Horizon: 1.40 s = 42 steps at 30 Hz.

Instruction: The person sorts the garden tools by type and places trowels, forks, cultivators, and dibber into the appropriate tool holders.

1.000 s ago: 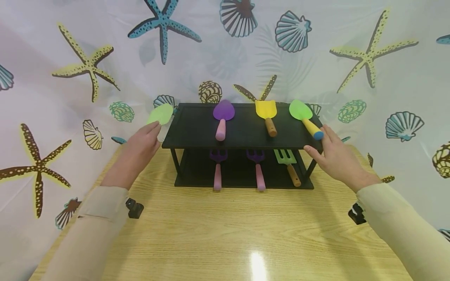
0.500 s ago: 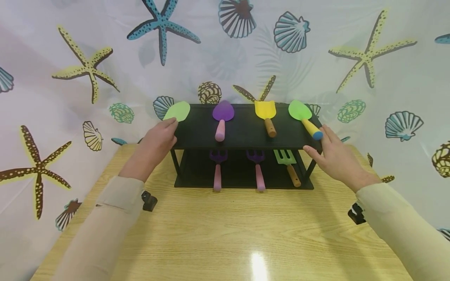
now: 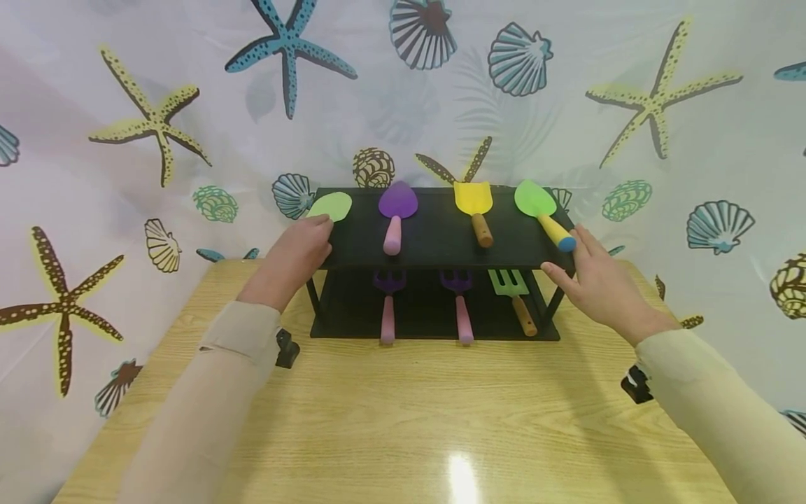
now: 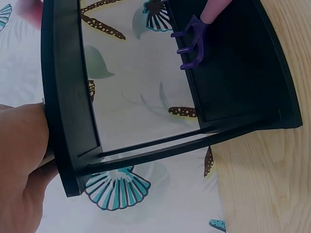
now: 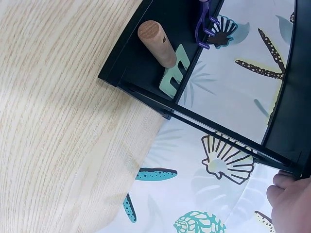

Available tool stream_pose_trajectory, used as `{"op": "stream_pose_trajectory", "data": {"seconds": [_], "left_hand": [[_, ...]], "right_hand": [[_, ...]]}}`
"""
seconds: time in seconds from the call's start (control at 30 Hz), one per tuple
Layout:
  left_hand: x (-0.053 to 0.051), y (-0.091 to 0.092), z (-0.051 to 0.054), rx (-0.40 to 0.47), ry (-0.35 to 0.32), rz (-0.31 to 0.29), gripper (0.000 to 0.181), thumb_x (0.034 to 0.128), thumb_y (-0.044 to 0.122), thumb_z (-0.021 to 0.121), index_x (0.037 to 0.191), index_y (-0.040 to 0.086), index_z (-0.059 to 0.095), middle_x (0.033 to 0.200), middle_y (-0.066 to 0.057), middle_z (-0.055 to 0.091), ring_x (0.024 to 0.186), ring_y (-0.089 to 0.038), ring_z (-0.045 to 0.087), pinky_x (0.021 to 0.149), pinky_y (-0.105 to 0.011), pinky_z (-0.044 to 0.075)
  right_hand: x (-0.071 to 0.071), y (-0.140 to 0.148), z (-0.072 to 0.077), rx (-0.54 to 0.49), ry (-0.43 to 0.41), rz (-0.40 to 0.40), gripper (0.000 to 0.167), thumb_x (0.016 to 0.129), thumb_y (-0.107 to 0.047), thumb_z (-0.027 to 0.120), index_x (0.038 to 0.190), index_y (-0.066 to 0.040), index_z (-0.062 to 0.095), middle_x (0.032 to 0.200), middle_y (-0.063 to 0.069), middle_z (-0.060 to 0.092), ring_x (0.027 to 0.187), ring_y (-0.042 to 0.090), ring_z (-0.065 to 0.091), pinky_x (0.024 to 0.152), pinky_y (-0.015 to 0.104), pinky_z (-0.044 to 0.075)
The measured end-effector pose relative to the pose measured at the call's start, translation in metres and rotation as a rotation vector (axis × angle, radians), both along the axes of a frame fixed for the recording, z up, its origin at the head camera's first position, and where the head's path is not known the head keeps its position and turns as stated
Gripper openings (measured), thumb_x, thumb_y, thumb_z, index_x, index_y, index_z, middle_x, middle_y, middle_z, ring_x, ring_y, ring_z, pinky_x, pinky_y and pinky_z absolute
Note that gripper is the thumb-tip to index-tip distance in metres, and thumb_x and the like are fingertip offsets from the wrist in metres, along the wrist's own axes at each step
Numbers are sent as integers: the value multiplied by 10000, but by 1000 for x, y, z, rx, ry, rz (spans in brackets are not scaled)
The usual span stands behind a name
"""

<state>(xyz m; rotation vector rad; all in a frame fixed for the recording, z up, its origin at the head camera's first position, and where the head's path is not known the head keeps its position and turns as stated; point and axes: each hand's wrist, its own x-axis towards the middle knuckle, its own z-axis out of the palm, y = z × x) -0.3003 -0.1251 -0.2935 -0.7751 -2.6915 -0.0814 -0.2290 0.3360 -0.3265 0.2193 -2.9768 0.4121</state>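
My left hand [image 3: 299,245] holds a light green trowel [image 3: 331,206] over the left end of the black two-tier rack's top shelf [image 3: 434,245]. The trowel's blade shows past the fingers, and its handle is hidden in the hand. In the left wrist view that hand [image 4: 22,160] is beside the shelf's end. My right hand [image 3: 598,283] rests against the shelf's right end, fingers along the side and thumb at the front edge. Nearest to it lies a green trowel [image 3: 536,199] with a yellow handle and blue tip.
A purple trowel [image 3: 398,201] and a yellow shovel [image 3: 474,199] lie on the top shelf. Below are two purple hand forks [image 3: 387,318] [image 3: 464,318] and a green fork [image 3: 508,282] with a wooden handle. Behind the wooden table [image 3: 403,413] hangs a patterned curtain [image 3: 403,91].
My left hand has brought the light green trowel rightward from beside the rack to over the top shelf's left end. The right hand has stayed at the rack's right end.
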Motion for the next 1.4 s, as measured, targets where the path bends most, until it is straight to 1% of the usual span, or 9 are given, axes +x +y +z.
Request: {"op": "stream_pose_trajectory", "data": {"seconds": [0.2,0.4,0.53,0.77,0.87,0.97,1.1,1.3,1.4], "left_hand": [[-5,6,2,1,-41,44,112,948,5,597,1009,-83,631,1007,-201,669,932,-345,691,884,-422,589],[-10,13,5,0,-56,67,123,948,-7,558,943,-65,666,931,-189,672,827,-327,679,788,-426,588],[-11,18,6,8,-61,81,150,948,0,549,938,-64,684,931,-191,681,815,-337,691,762,-453,589],[-15,25,5,56,-128,150,200,973,54,526,1036,-84,656,1030,-200,675,907,-317,687,883,-433,587],[-16,25,4,98,-146,169,278,971,64,512,1174,-93,620,1169,-224,655,1040,-337,665,993,-444,543],[-16,25,2,136,-143,180,394,980,90,514,1334,-80,541,1364,-238,575,1245,-363,586,1102,-455,459],[-12,23,1,170,-115,173,494,994,150,543,1443,-37,451,1507,-223,458,1389,-378,459,1173,-476,366],[-6,19,4,191,-47,117,520,997,211,552,1451,-18,447,1507,-213,461,1394,-372,452,1160,-480,389],[-3,14,7,208,-51,101,531,1000,237,533,1462,-7,437,1523,-201,447,1414,-367,428,1163,-483,382]], "right_hand": [[1,-1,0,-7,0,1,961,1002,-623,366,1545,94,29,1632,303,18,1453,545,171,1154,677,225],[1,-1,0,-6,0,-1,954,1005,-620,358,1547,88,19,1636,295,4,1453,547,166,1151,680,225],[1,-2,0,-4,-2,-2,956,1004,-623,355,1546,91,19,1635,296,10,1448,550,173,1145,681,237],[0,-3,-1,-8,-8,-1,963,1000,-630,358,1550,82,16,1637,292,0,1454,546,164,1152,680,223],[0,-3,-1,-11,-4,0,961,1000,-628,363,1551,80,19,1636,295,7,1455,546,164,1154,681,220],[-1,-2,-1,-10,0,3,957,1003,-622,364,1550,84,20,1633,300,14,1457,545,161,1157,679,215],[-1,-2,-1,-1,-3,0,961,1003,-627,355,1547,88,14,1633,300,8,1455,546,161,1156,679,214],[-2,0,-2,4,-15,-7,963,1001,-632,347,1549,80,-2,1638,288,-18,1452,550,161,1155,681,213],[-2,1,-3,7,-18,-5,965,1001,-633,347,1549,79,-4,1638,289,-21,1450,552,163,1153,682,216]]}}
